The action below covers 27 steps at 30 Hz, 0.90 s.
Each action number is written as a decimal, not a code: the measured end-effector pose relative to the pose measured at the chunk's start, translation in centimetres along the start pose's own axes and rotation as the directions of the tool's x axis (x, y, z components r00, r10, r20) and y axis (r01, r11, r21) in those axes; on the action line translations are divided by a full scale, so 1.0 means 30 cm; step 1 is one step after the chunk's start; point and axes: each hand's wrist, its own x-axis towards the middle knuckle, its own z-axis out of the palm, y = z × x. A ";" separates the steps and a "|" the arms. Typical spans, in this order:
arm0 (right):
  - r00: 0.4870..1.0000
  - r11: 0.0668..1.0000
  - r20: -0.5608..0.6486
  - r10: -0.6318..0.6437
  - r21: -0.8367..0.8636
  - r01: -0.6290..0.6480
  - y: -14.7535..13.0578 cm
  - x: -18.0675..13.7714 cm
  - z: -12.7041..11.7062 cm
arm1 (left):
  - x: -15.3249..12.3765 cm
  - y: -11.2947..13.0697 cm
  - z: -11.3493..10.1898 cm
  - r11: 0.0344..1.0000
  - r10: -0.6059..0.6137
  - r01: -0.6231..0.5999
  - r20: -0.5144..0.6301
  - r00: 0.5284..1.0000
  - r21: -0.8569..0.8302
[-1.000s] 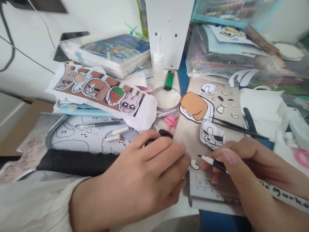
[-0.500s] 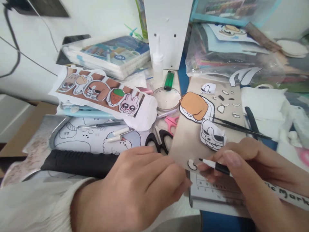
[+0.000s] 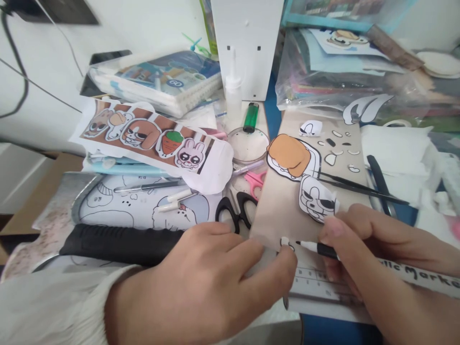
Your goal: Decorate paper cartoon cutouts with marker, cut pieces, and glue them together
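My right hand (image 3: 362,258) is closed around an acrylic marker (image 3: 406,273), whose black tip points left toward a small white cutout with a black outline (image 3: 283,241). That cutout lies on the near end of a beige board (image 3: 273,211). My left hand (image 3: 212,278) reaches in from the left, its index fingertip pressing down on the cutout and partly covering it. The other fingers are bent and spread apart, with nothing visible in them. Farther up the board are a drawn face cutout (image 3: 316,199), an orange-and-white cutout (image 3: 289,155) and several tiny pieces.
Black tweezers (image 3: 366,187) lie across the board's right side. Black-handled scissors (image 3: 237,211) and pink scissors (image 3: 256,181) sit beside its left edge. A printed character strip (image 3: 143,136) lies at left, above a black handle (image 3: 122,244). A green lighter (image 3: 250,117) is behind.
My left index finger has come forward and right onto the small white cutout. The marker tip stays close to it, and the view has shifted slightly.
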 end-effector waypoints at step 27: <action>0.984 0.966 0.019 -0.176 -0.191 0.176 -0.015 0.020 0.017 | -0.029 0.004 0.010 0.998 0.002 0.001 0.053 0.999 -0.058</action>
